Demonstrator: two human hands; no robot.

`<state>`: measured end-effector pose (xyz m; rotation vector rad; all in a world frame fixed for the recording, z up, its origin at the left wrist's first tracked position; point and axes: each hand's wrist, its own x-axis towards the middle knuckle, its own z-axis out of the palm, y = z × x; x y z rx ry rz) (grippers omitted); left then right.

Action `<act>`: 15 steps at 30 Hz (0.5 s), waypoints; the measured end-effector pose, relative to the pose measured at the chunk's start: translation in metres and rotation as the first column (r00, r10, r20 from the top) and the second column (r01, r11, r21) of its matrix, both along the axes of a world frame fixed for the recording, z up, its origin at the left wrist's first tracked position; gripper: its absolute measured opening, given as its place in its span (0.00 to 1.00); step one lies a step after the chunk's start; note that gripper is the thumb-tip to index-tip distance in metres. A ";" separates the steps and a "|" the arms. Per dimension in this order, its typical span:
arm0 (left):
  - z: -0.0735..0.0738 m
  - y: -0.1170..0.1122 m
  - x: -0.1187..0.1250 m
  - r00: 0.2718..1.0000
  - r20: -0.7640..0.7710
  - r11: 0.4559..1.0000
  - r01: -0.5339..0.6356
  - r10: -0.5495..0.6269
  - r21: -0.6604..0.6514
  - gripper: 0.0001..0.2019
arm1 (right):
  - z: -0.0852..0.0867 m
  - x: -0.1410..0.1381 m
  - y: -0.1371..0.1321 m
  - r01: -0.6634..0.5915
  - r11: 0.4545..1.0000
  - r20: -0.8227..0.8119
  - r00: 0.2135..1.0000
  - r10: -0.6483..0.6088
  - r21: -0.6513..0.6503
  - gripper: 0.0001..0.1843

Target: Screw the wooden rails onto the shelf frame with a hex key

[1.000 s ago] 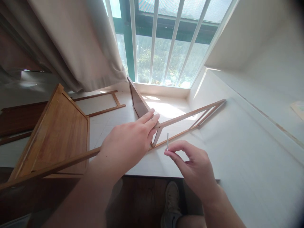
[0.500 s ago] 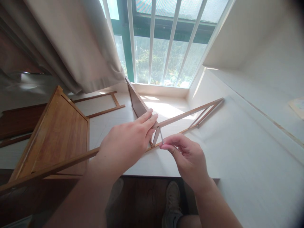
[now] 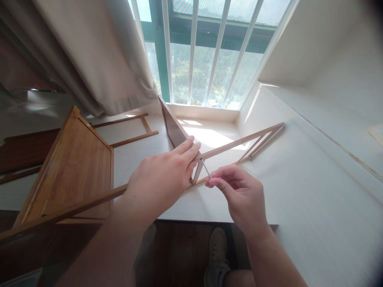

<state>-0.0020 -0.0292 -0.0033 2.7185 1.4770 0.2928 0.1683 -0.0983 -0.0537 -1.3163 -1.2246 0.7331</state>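
A wooden frame (image 3: 239,144) lies on its side on the white ledge, with a dark panel (image 3: 172,124) meeting it at a joint. Over that joint my left hand (image 3: 163,179) is closed, its fingers laid across the wood and its thumb side hidden beneath. My right hand (image 3: 239,195) pinches a thin metal hex key (image 3: 206,169) between thumb and fingertips. The key's far end touches the underside of the rail beside my left fingers; the bolt there is too small to make out.
To the left a brown wooden panel (image 3: 79,167) stands tilted, and behind it lies a slim wooden frame (image 3: 134,139). A grey curtain (image 3: 98,59) hangs at the left. Ahead is a barred window (image 3: 206,71). The ledge's front edge (image 3: 194,221) drops to a dark floor.
My right hand has swung the hex key's near end slightly to the right, so the key slants more. My left hand stays on the joint.
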 end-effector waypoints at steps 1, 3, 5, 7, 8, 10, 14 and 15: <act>0.000 0.000 0.000 1.000 0.000 1.000 -0.001 0.001 0.000 0.24 | 0.000 0.000 0.001 0.007 1.000 -0.033 0.999 -0.007 -0.017 0.08; 0.000 0.000 0.000 1.000 0.001 1.000 -0.005 0.005 0.002 0.24 | 0.000 0.002 0.002 -0.010 0.998 -0.070 0.998 0.006 -0.056 0.09; 0.001 -0.001 0.000 1.000 0.001 1.000 -0.011 0.011 0.007 0.24 | 0.001 0.003 0.003 -0.057 0.995 -0.096 0.994 0.049 -0.086 0.12; 0.001 -0.001 0.001 1.000 -0.002 1.000 -0.015 0.015 0.011 0.24 | 0.002 0.003 0.003 -0.108 0.989 -0.147 0.985 0.092 -0.098 0.16; 0.001 -0.001 0.001 1.000 -0.004 1.000 -0.015 0.015 0.012 0.24 | 0.002 0.002 0.003 -0.126 0.987 -0.184 0.977 0.106 -0.102 0.17; 0.001 -0.001 0.001 1.000 -0.003 1.000 -0.013 0.013 0.008 0.24 | 0.000 -0.001 0.003 -0.161 0.981 -0.276 0.953 0.126 -0.111 0.18; 0.003 -0.002 0.002 1.000 0.008 1.000 -0.013 0.013 -0.010 0.24 | -0.005 -0.010 0.001 -0.237 0.965 -0.478 0.865 0.155 -0.115 0.21; 0.003 -0.002 0.002 1.000 0.010 1.000 -0.014 0.014 -0.012 0.24 | -0.006 -0.012 0.001 -0.251 0.961 -0.519 0.840 0.157 -0.114 0.21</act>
